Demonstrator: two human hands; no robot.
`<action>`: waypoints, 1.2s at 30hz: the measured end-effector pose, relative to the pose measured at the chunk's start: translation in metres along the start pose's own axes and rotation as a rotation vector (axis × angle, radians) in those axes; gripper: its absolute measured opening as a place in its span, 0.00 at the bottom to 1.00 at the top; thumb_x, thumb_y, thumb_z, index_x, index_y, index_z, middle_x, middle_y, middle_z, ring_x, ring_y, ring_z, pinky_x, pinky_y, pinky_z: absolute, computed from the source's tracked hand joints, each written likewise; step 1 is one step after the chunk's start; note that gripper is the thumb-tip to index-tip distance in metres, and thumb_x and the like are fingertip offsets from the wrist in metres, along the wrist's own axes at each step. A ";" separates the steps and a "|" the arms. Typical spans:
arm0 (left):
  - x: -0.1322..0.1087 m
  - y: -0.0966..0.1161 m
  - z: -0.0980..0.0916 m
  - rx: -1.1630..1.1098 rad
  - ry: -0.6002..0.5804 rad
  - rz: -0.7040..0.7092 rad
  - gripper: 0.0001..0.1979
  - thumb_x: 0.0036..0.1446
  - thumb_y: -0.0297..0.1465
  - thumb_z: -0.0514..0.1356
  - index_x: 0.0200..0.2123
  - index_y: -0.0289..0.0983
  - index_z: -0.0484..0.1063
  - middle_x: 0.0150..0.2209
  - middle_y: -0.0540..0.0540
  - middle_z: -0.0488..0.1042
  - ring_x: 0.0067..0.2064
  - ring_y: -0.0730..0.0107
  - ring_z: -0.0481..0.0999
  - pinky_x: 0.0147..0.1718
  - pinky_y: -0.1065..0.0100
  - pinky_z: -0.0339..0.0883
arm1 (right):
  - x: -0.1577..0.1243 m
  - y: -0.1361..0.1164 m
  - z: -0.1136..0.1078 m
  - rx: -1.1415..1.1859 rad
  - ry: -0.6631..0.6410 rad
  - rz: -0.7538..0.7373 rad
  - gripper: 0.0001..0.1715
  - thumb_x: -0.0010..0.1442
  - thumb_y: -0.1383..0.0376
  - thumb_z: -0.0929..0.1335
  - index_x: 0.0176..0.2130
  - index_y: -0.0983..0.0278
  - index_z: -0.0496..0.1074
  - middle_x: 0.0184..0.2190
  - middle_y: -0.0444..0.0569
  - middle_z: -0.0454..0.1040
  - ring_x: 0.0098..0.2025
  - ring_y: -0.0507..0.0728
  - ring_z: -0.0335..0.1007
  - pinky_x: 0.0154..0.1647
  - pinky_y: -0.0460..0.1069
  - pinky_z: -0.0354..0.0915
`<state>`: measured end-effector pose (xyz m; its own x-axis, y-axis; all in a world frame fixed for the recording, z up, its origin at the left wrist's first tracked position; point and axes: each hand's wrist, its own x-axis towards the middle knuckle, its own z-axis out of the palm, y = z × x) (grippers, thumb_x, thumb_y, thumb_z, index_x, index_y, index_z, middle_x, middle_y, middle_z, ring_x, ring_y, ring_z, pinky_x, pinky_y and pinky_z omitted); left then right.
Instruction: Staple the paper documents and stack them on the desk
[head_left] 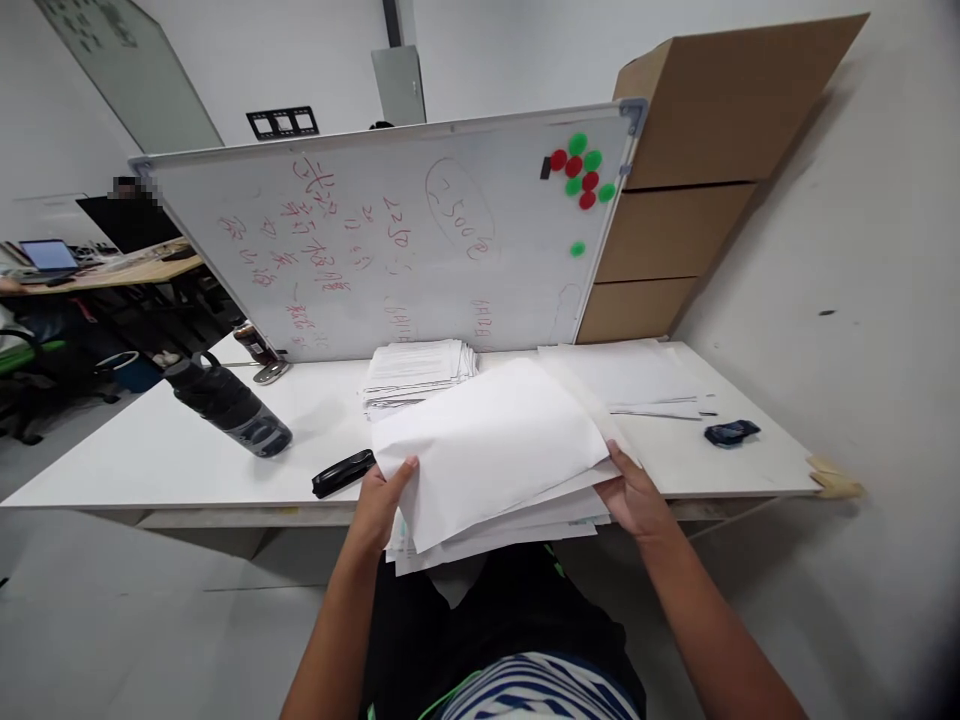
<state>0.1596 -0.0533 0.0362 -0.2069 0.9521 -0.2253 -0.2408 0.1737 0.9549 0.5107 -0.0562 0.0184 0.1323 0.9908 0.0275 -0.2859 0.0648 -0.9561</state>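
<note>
Between my two hands is a loose bunch of white paper sheets, tilted over the front edge of the table. My left hand pinches the left side, thumb on top and fingers hidden underneath. The right edge is gripped by my right hand, its thumb also on top. The lower sheets fan out toward my lap. Behind them stands a stack of printed papers, partly covered by the held sheets. More sheets lie flat at the back right. A black stapler rests just left of my left hand.
A dark water bottle stands on the left of the white table. A whiteboard with magnets leans at the back, beside stacked cardboard boxes. A small dark packet lies at right. A person's hand shows far left.
</note>
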 end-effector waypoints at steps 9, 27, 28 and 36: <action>-0.011 0.034 -0.012 0.254 0.025 0.197 0.30 0.40 0.44 0.74 0.44 0.34 0.77 0.43 0.39 0.81 0.44 0.54 0.80 0.38 0.62 0.74 | 0.042 -0.038 -0.007 -0.123 -0.355 0.063 0.33 0.52 0.46 0.75 0.53 0.58 0.75 0.44 0.52 0.82 0.46 0.66 0.78 0.43 0.56 0.73; -0.003 0.012 -0.001 0.207 0.027 0.276 0.30 0.39 0.41 0.74 0.45 0.35 0.77 0.46 0.38 0.80 0.48 0.54 0.79 0.48 0.58 0.73 | 0.049 -0.012 0.002 -0.236 -0.129 -0.169 0.23 0.50 0.50 0.77 0.41 0.58 0.73 0.37 0.47 0.80 0.43 0.60 0.76 0.49 0.58 0.71; -0.002 0.011 0.001 0.178 -0.007 0.268 0.30 0.39 0.41 0.74 0.46 0.35 0.77 0.46 0.38 0.80 0.48 0.54 0.79 0.49 0.58 0.72 | 0.050 -0.011 0.002 -0.216 -0.121 -0.165 0.24 0.50 0.50 0.78 0.42 0.58 0.72 0.38 0.47 0.80 0.43 0.60 0.76 0.50 0.58 0.71; -0.004 0.011 0.009 0.177 -0.012 0.273 0.25 0.44 0.44 0.72 0.41 0.33 0.80 0.44 0.39 0.81 0.49 0.54 0.78 0.50 0.57 0.71 | 0.041 -0.016 0.008 -0.202 -0.008 -0.111 0.29 0.46 0.49 0.79 0.44 0.57 0.72 0.42 0.50 0.81 0.48 0.65 0.75 0.50 0.61 0.71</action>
<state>0.1660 -0.0531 0.0491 -0.2297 0.9722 0.0451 -0.0087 -0.0484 0.9988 0.5131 -0.0152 0.0368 0.1443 0.9799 0.1378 -0.0744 0.1496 -0.9859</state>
